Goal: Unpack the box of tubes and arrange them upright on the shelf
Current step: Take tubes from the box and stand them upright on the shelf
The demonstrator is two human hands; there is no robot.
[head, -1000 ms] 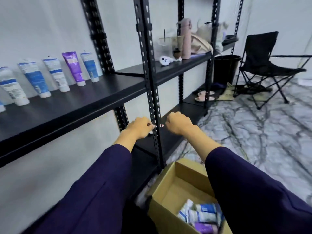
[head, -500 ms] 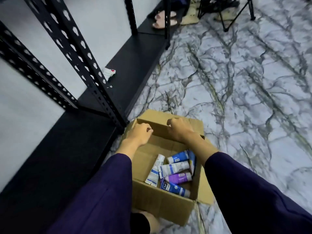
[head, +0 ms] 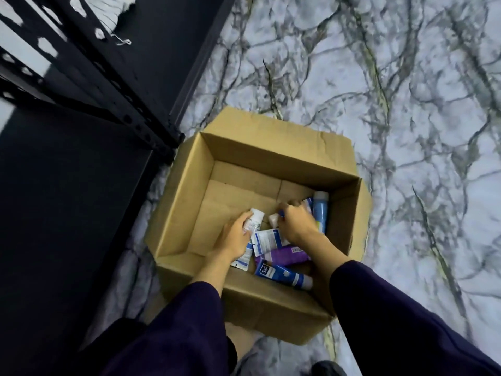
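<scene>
- Looking straight down into an open cardboard box (head: 187, 191) sitting on a marbled grey-and-white floor (head: 393, 104), filling the centre of the frame.
- Reaching in from the bottom edge: two arms in dark purple sleeves (head: 189, 329), both hands down inside the box.
- Left hand (head: 235, 234), just left of centre, curling its fingers round a white tube (head: 253, 220), with the tube's white cap poking out above the fingers and its flat end showing below the wrist.
- Right hand (head: 296, 223), just right of centre, resting knuckles-up on the pile of tubes with fingers bent downward; gripping something or only touching it: cannot tell, fingertips being hidden.
- Lying flat in the lower right part of the box: a white-and-blue tube (head: 268, 240) between the two hands, a purple tube (head: 287, 253) just under it, and a dark blue tube (head: 282, 274) nearest the bottom wall.
- Leaning along the box's right wall: a light blue tube (head: 320, 210), cap pointing toward the top of the frame, beside the right hand.
- Showing bare brown cardboard across the left half of the box floor.
- Filling the left side of the frame: a black metal shelf (head: 67, 213), its perforated upright post (head: 130, 104) running diagonally down to the box's upper left corner.
- Blurring at the upper left edge: a small white object (head: 113, 6) on the black shelf, too smeared to identify.
</scene>
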